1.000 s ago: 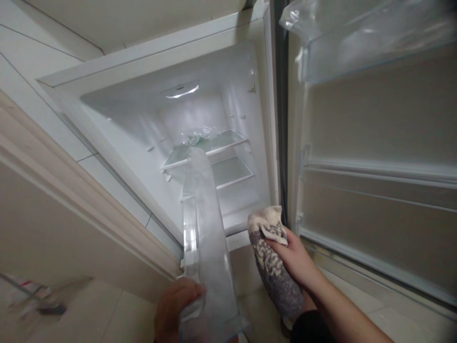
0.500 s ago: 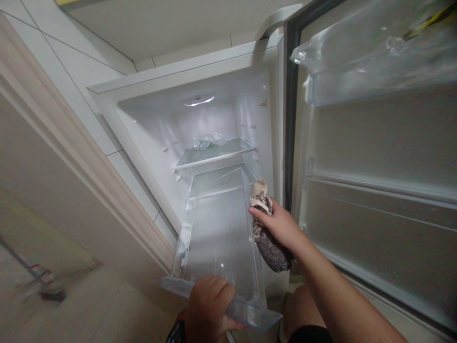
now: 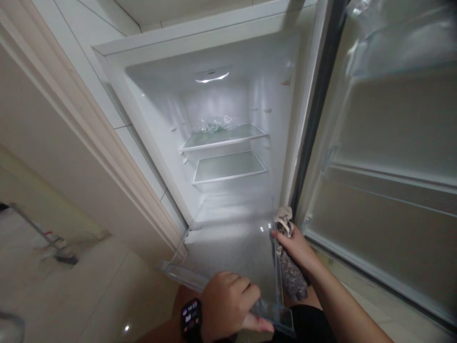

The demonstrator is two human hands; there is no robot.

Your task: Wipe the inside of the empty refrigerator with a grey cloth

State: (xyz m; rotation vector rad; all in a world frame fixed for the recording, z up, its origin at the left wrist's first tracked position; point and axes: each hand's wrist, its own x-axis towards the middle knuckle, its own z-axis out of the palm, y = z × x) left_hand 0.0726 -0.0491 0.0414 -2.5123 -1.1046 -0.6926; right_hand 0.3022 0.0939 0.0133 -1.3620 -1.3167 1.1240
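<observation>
My left hand, with a smartwatch on the wrist, is closed around the front edge of a clear plastic drawer. The drawer sticks out of the open fridge toward me. Bunched in my right hand is a cloth, patterned at the top and dark grey below. That hand is at the drawer's right side wall, its thumb near the rim. The fingers behind the cloth are hidden.
Two glass shelves sit inside the fridge, the upper holding a crumpled clear plastic bag. The open door with its racks stands at the right. A pale door frame is close on the left, with a broom on the floor beyond.
The drawer has come farther out toward me and lower, baring the lower glass shelf. Both hands have moved right and down with it. The view has shifted too.
</observation>
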